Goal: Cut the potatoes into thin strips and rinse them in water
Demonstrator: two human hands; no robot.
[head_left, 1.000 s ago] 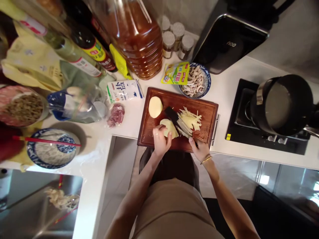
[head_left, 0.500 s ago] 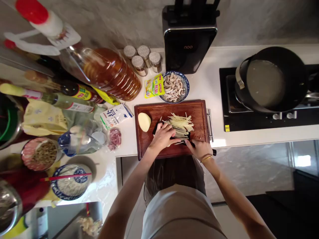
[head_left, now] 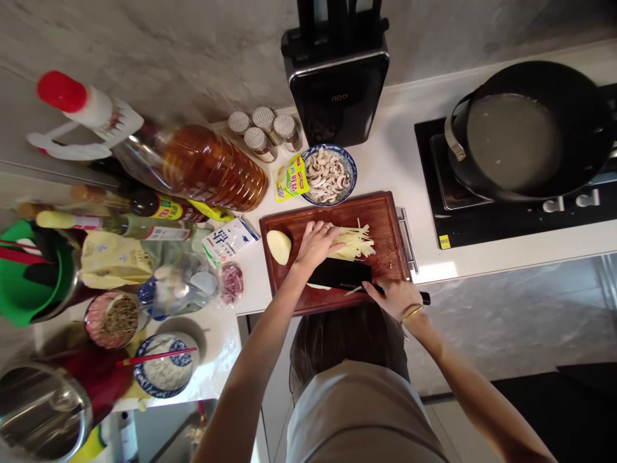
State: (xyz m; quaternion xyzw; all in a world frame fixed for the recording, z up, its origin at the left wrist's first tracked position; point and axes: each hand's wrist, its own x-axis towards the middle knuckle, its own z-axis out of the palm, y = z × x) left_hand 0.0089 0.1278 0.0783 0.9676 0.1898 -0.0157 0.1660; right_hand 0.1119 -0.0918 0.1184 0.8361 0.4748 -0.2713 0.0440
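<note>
My right hand [head_left: 395,299] grips the handle of a black cleaver [head_left: 344,273], its broad blade lying low over the wooden cutting board [head_left: 385,215]. Pale potato strips [head_left: 357,241] are heaped on the board just beyond the blade. My left hand [head_left: 317,245] rests at the left side of this heap, thumb apart from the fingers, which partly cover the strips. A peeled potato piece [head_left: 279,247] sits at the board's left side. A bit of pale potato [head_left: 318,286] shows under the blade's near edge.
Behind the board stand a bowl of sliced mushrooms [head_left: 332,175], a yellow packet [head_left: 292,178], several spice jars [head_left: 260,132] and a black knife block [head_left: 340,96]. A pot [head_left: 515,145] with cloudy liquid sits on the stove at right. Bottles, including a large oil jug [head_left: 212,167], crowd the left.
My left hand has moved away from the cleaver onto the heap of strips. The blade, earlier mostly covered by strips and hand, now shows bare and nearer me. The view has shifted.
</note>
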